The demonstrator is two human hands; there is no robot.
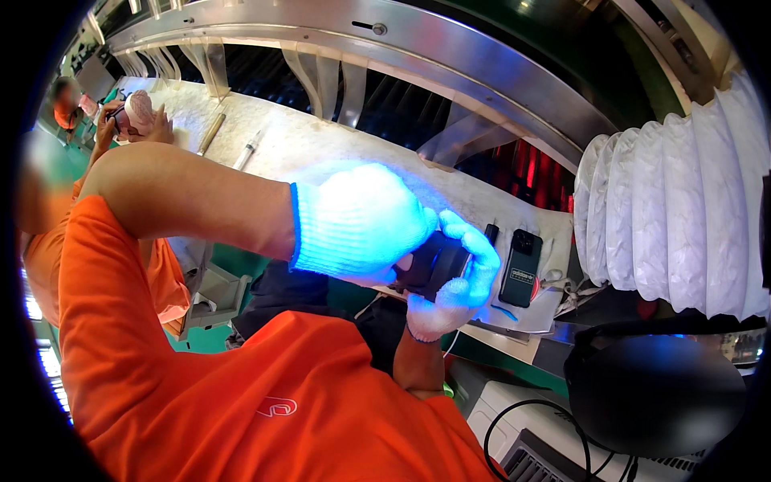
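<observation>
Presently both gloved hands, left hand (361,221) and right hand (454,285), clasp a small black device (434,263) above the worktop (321,149) edge (phone (522,267) just beside); cotton gloves risk slippage.

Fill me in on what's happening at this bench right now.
A person in an orange shirt holds a small black object in both white-gloved hands: the left hand covers it from above, the right hand cradles it from below. They hold it above a white bench, beside a black phone-like device lying there. Farther along the bench, another person's hands are busy.
</observation>
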